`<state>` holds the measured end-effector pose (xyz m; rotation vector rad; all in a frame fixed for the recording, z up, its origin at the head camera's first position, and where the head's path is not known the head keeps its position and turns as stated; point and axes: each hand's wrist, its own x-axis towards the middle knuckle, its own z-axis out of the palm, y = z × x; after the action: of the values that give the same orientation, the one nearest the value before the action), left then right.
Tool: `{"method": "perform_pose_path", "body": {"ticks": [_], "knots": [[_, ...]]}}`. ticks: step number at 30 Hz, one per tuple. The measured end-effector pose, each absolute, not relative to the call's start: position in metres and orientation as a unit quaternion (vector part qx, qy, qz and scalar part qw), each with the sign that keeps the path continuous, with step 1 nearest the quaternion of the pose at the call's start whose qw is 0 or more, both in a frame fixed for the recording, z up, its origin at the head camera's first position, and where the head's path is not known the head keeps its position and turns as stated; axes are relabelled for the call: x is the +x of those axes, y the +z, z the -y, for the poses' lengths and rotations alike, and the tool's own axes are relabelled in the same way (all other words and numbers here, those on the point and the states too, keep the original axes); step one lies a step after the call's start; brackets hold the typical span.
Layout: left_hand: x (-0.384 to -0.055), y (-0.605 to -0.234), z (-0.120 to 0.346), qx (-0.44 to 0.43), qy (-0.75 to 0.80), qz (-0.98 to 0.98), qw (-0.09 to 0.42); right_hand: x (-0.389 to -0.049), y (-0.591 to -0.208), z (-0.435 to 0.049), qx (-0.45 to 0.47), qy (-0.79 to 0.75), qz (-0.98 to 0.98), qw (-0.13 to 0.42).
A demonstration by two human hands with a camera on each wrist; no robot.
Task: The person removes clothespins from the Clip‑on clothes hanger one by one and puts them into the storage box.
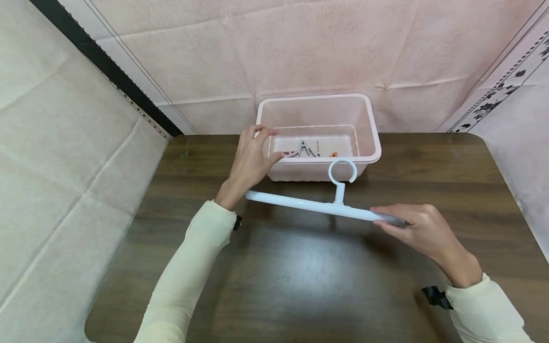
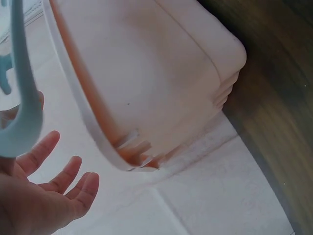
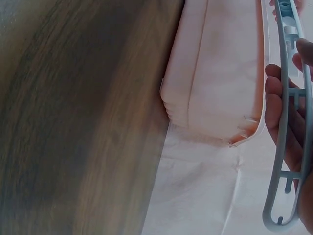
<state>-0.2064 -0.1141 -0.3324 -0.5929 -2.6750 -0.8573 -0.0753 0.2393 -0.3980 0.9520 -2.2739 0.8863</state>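
A light blue plastic clothes hanger (image 1: pixel 300 203) is held sideways above the table, its hook pointing toward the bin. My right hand (image 1: pixel 422 231) pinches its right end between thumb and fingers. In the right wrist view the hanger (image 3: pixel 278 166) shows a long narrow loop with short crossbars. My left hand (image 1: pixel 252 157) is at the near left rim of a pale pink bin (image 1: pixel 317 162), with nothing in its loosely bent, spread fingers. Inside the bin lie several small clothespins, among them a grey one (image 1: pixel 303 148), a pink one (image 1: pixel 291 154) and an orange one (image 1: pixel 334 154).
The bin stands at the far edge of a dark wooden table (image 1: pixel 300 286). Pale patterned cloth (image 1: pixel 317 52) hangs behind it, and more pale cloth (image 1: pixel 55 190) lines the left side. A black strap (image 1: pixel 436 297) sticks out at the right wrist.
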Motion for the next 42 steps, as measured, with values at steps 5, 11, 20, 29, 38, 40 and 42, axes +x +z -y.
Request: {"method": "perform_pose_path", "body": {"ticks": [5, 11, 20, 29, 38, 40, 42], "knots": [[-0.200, -0.331, 0.117, -0.214, -0.296, 0.918, 0.153, -0.077, -0.398, -0.236, 0.359, 0.315, 0.838, 0.263], [-0.193, -0.330, 0.118, -0.233, -0.306, 0.907, 0.172, -0.078, -0.399, -0.234, 0.358, 0.304, 0.840, 0.270], [-0.186, -0.330, 0.122, -0.242, -0.307, 0.902, 0.181, -0.080, -0.400, -0.229, 0.356, 0.298, 0.844, 0.270], [-0.183, -0.333, 0.126, -0.248, -0.305, 0.901, 0.184, -0.081, -0.402, -0.222, 0.344, 0.287, 0.846, 0.290], [-0.174, -0.335, 0.127, -0.285, -0.265, 0.893, 0.226, -0.077, -0.402, -0.221, 0.348, 0.266, 0.855, 0.277], [-0.171, -0.336, 0.127, -0.297, -0.250, 0.892, 0.230, -0.075, -0.402, -0.221, 0.349, 0.256, 0.860, 0.270], [-0.168, -0.337, 0.126, -0.311, -0.235, 0.892, 0.231, -0.072, -0.403, -0.220, 0.348, 0.252, 0.865, 0.261]]}}
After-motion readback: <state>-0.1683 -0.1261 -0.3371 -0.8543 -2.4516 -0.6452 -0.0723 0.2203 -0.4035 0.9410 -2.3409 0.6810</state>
